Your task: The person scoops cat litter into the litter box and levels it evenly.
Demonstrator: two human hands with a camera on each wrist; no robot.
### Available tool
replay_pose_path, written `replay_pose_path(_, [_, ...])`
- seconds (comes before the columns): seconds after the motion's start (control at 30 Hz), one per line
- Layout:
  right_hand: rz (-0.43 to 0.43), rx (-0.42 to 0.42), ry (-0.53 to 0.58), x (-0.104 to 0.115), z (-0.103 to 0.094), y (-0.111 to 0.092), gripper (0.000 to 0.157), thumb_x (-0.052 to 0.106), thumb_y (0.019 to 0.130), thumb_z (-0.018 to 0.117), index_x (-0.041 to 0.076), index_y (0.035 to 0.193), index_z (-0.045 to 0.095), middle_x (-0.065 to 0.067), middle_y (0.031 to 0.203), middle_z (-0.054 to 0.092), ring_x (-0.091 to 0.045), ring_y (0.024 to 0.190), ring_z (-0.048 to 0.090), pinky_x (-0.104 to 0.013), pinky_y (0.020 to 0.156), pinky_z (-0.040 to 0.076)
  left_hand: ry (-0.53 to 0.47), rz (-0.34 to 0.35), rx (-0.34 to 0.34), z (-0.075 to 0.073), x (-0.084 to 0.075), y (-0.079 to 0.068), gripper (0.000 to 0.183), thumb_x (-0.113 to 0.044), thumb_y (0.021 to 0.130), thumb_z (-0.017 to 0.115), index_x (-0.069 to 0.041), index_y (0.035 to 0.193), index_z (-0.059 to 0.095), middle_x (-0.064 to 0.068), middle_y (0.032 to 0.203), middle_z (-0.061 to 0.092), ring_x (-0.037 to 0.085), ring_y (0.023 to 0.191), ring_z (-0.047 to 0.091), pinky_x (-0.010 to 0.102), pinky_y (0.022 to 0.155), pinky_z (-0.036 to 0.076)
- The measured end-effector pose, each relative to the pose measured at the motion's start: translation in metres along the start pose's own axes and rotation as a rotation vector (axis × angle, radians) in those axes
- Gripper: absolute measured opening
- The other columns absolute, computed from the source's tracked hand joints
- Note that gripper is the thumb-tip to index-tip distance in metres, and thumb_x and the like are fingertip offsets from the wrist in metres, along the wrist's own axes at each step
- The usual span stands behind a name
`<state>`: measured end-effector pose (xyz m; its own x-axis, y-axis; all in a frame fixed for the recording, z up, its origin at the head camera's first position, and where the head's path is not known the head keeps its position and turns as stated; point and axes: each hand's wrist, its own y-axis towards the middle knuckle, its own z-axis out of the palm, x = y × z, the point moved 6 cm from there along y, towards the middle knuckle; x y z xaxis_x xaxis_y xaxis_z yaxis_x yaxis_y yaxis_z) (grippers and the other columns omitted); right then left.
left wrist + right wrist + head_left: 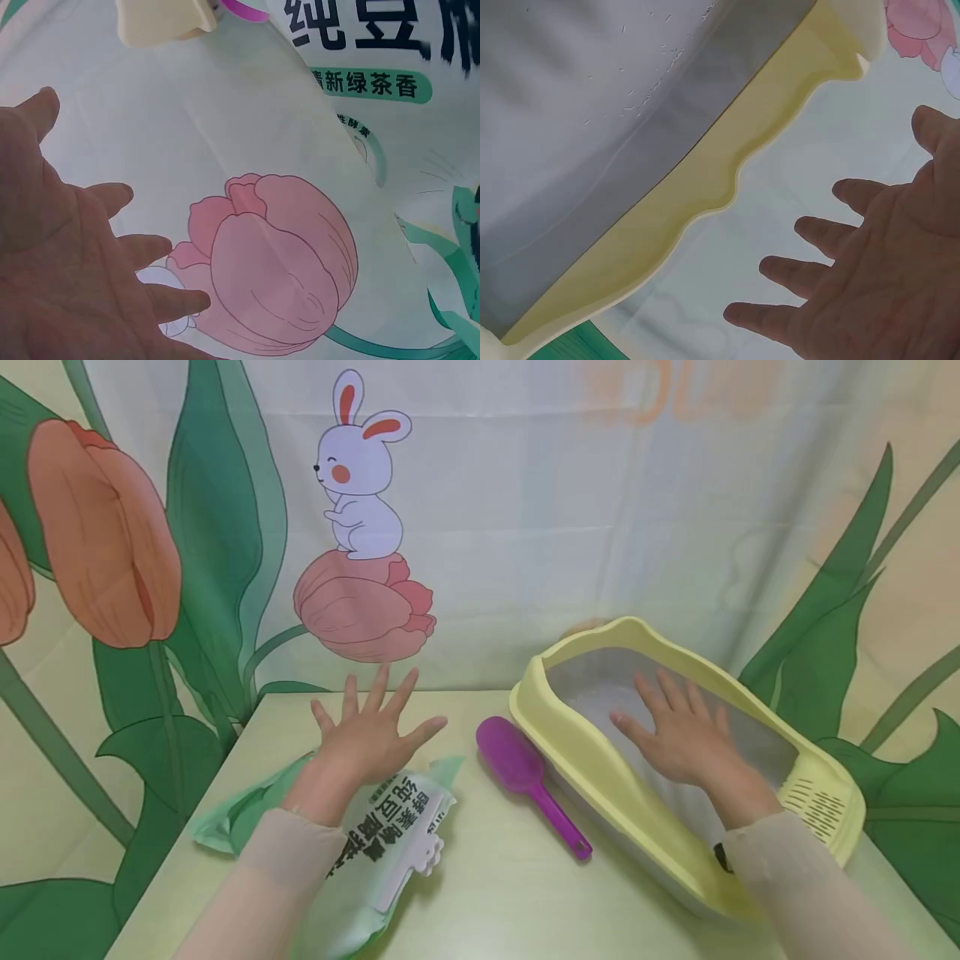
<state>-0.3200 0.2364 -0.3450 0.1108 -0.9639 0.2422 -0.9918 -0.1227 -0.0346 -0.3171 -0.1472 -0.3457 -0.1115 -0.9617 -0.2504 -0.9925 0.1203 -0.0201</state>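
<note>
On the tabletop [495, 893], a litter box [592, 760] stands right, a tofu-litter bag [367, 877] lies left. Right hand [682, 739] over box, left hand [363, 743] over bag, fingers spread wide, empty. Shoving the box leftward could knock the purple scoop [517, 760] beside it; a slipped clip [408, 870] might spill the bag.

A pale, lightly creased cloth [517, 527] hangs behind a light yellowish table [487, 902]. The cloth shows a white rabbit [363, 485] perched on a pink tulip [360, 610], with a large orange tulip [105, 535] farther left and green leaves [213, 502] on both sides. Blurred orange marks [652, 389] near the top may be lettering.
</note>
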Motion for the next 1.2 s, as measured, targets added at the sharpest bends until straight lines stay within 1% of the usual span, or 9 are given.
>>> replay_pose_path(0.17, [-0.011,-0.004,0.022,0.0,0.003,-0.01,0.092,0.081,0.099,0.022,0.024,0.168,0.0,-0.013,0.175,-0.011,-0.051,0.157,-0.011,-0.082,0.114,-0.006,-0.017,0.008,-0.004,0.002,0.004,-0.014,0.092,-0.088,0.093,0.024,-0.04,0.166,-0.004,0.003,0.175,-0.017,0.048,0.157,-0.018,0.085,0.109,-0.015])
replay_pose_path(0.27, [-0.016,-0.018,0.051,0.001,0.002,-0.018,0.09,0.078,0.101,0.024,0.023,0.169,0.004,-0.013,0.175,-0.008,-0.052,0.157,-0.008,-0.082,0.115,-0.003,-0.022,0.021,-0.019,0.002,0.005,-0.024,0.091,-0.085,0.095,0.029,-0.038,0.166,-0.003,0.003,0.175,-0.016,0.05,0.158,-0.014,0.085,0.109,-0.013])
replay_pose_path(0.4, [-0.051,-0.067,0.079,0.007,-0.001,-0.03,0.084,0.072,0.104,0.03,0.019,0.168,0.014,-0.018,0.175,0.005,-0.054,0.156,0.005,-0.081,0.116,0.007,-0.031,0.036,-0.035,0.002,0.007,-0.038,0.09,-0.077,0.098,0.042,-0.036,0.168,0.002,0.006,0.176,-0.011,0.053,0.157,-0.008,0.087,0.108,-0.011])
replay_pose_path(0.47, [-0.088,-0.103,0.093,0.012,-0.002,-0.037,0.081,0.066,0.106,0.035,0.015,0.167,0.021,-0.021,0.173,0.013,-0.055,0.155,0.012,-0.081,0.115,0.013,-0.038,0.04,-0.036,0.003,0.008,-0.046,0.09,-0.074,0.098,0.046,-0.035,0.168,0.003,0.007,0.176,-0.008,0.054,0.157,-0.006,0.088,0.107,-0.011])
replay_pose_path(0.63, [-0.16,-0.161,0.152,0.026,0.0,-0.051,0.071,0.056,0.108,0.044,0.01,0.161,0.035,-0.023,0.169,0.026,-0.053,0.153,0.022,-0.075,0.118,0.02,-0.051,0.043,-0.045,0.006,0.014,-0.062,0.088,-0.073,0.099,0.046,-0.036,0.168,0.006,0.009,0.176,-0.002,0.054,0.157,-0.001,0.088,0.107,-0.009])
replay_pose_path(0.77, [-0.189,-0.178,0.207,0.039,0.003,-0.059,0.067,0.055,0.108,0.044,0.01,0.158,0.042,-0.018,0.168,0.032,-0.048,0.153,0.028,-0.069,0.12,0.024,-0.072,0.044,-0.06,0.006,0.021,-0.07,0.088,-0.073,0.098,0.048,-0.035,0.168,0.009,0.012,0.176,0.003,0.056,0.156,0.002,0.09,0.106,-0.007])
replay_pose_path(0.9, [-0.231,-0.207,0.272,0.054,0.007,-0.069,0.06,0.052,0.108,0.049,0.012,0.153,0.049,-0.014,0.165,0.038,-0.043,0.151,0.034,-0.066,0.118,0.031,-0.099,0.03,-0.041,0.009,0.038,-0.072,0.091,-0.076,0.097,0.047,-0.031,0.168,0.011,0.016,0.175,0.006,0.058,0.154,0.004,0.091,0.103,-0.007])
replay_pose_path(1.07, [-0.289,-0.255,0.338,0.076,0.013,-0.083,0.051,0.047,0.105,0.058,0.016,0.145,0.058,-0.009,0.156,0.05,-0.037,0.146,0.044,-0.062,0.116,0.038,-0.13,-0.03,0.03,0.019,0.071,-0.069,0.097,-0.079,0.096,0.046,-0.024,0.168,0.012,0.024,0.172,0.006,0.063,0.151,0.003,0.093,0.1,-0.005])
replay_pose_path(1.2, [-0.351,-0.299,0.362,0.092,0.019,-0.093,0.043,0.045,0.103,0.064,0.021,0.139,0.062,0.001,0.145,0.058,-0.026,0.139,0.054,-0.053,0.112,0.046,-0.151,-0.065,0.08,0.027,0.096,-0.066,0.101,-0.078,0.096,0.046,-0.017,0.168,0.011,0.031,0.17,0.005,0.067,0.148,0.002,0.094,0.097,-0.002])
